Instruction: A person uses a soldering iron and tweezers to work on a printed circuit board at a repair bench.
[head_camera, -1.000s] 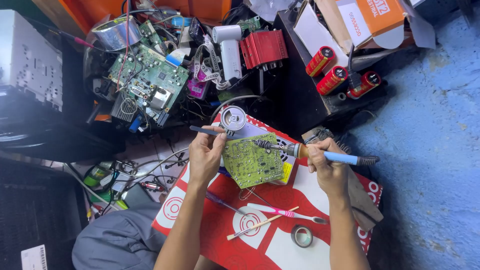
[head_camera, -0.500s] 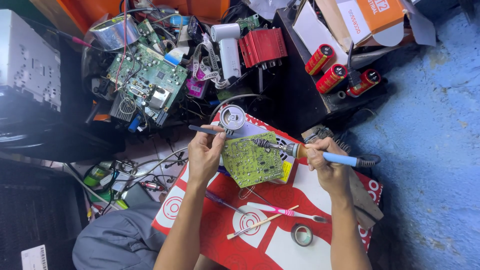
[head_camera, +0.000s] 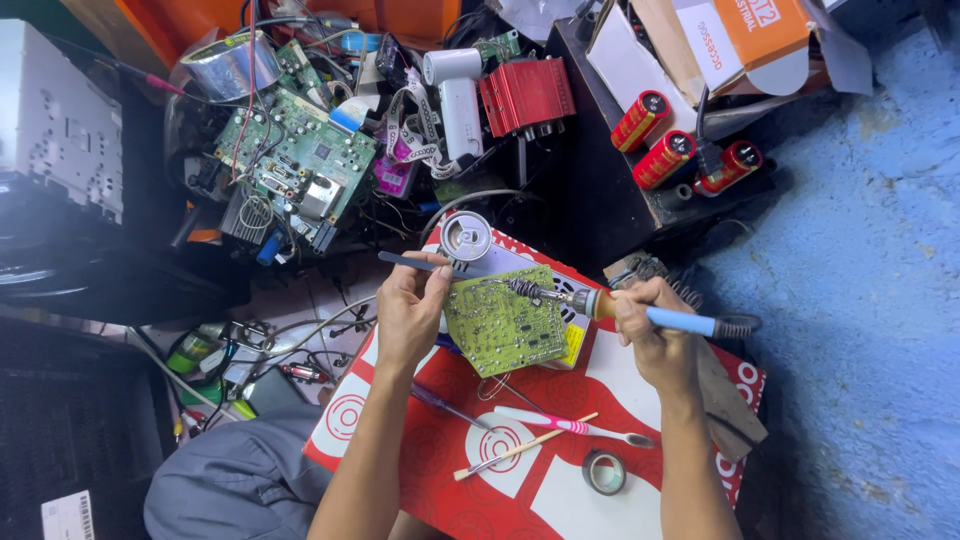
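A rough blue floor (head_camera: 860, 300) is seen on the right. A black cabinet (head_camera: 600, 200) is placed in the middle, and a dark grille (head_camera: 70, 420) is found lower left.

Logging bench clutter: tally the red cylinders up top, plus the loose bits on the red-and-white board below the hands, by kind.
Red cylinders: 3
Pink toothbrush: 1
Tape roll: 1
Thin wooden stick: 1
Total: 6

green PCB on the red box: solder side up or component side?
Solder side up: the green circuit board shows pale traces and solder dots, no parts standing on it.
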